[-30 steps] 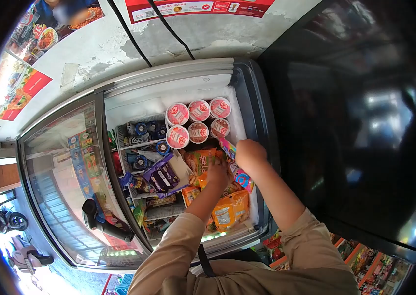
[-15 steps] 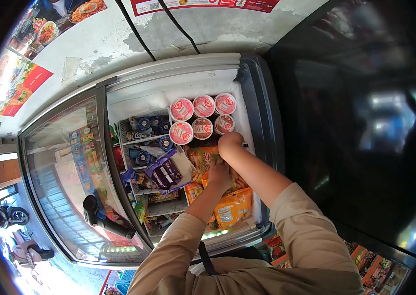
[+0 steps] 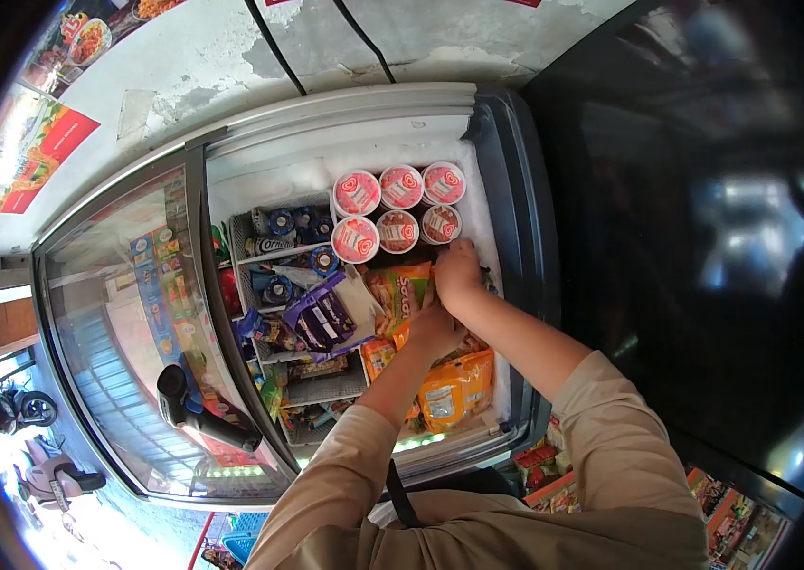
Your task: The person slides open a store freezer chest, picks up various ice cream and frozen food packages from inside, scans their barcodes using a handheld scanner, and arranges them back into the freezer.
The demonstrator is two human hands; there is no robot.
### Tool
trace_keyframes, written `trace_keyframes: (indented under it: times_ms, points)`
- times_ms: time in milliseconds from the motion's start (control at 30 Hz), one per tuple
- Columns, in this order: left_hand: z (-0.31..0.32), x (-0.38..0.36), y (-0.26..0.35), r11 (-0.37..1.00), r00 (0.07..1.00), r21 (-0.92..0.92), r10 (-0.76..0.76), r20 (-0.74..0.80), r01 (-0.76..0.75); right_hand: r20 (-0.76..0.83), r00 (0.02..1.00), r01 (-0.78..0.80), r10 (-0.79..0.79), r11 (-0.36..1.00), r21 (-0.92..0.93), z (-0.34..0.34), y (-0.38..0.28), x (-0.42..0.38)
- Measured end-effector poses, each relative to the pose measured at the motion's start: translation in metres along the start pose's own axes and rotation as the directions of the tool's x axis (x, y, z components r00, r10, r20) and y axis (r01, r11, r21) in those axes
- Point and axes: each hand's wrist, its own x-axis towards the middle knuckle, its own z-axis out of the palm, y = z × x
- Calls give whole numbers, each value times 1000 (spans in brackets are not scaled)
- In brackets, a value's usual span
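Note:
Inside an open chest freezer, my left hand (image 3: 434, 329) rests on an orange and green snack-like frozen food bag (image 3: 396, 288), its fingers stretched over the printed front. My right hand (image 3: 459, 269) is at the bag's right edge, just below the lower right ice cream tub (image 3: 441, 224). Its fingers are curled, and what they hold, if anything, is hidden. Several round tubs with pink and white lids stand in two rows above. Below my hands lies an orange bag (image 3: 457, 390) with a white label.
Wire baskets (image 3: 314, 391) on the left hold wrapped ice creams and a purple box (image 3: 323, 318). A sliding glass lid (image 3: 117, 332) with a black handle (image 3: 207, 413) covers the left side. A dark, glossy panel (image 3: 687, 237) stands at the right.
The view has shifted slightly, so the tubs sit higher and further right. My left hand has moved a little rightward on the bag. My right hand's curled fingers show more now.

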Motion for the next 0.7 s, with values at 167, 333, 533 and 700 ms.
trace_keyframes:
  times_ms: [167, 333, 533, 700]
  points:
    - [-26, 11, 4, 997, 959, -12, 71, 276, -70, -177, 967, 160, -184, 977, -145, 30, 10, -32]
    - [-15, 2, -11, 990, 982, 2, 138, 131, -139, -204, 954, 176, -220, 961, -215, 0, 13, -51]
    - [-48, -100, -1, 869, 952, -420, 161, -259, -261, -61, 983, 158, -173, 966, -206, -11, 5, -40]
    - [-10, -199, -17, 333, 878, -942, -443, -181, -26, -424, 870, 390, -253, 879, 276, -112, 9, -101]
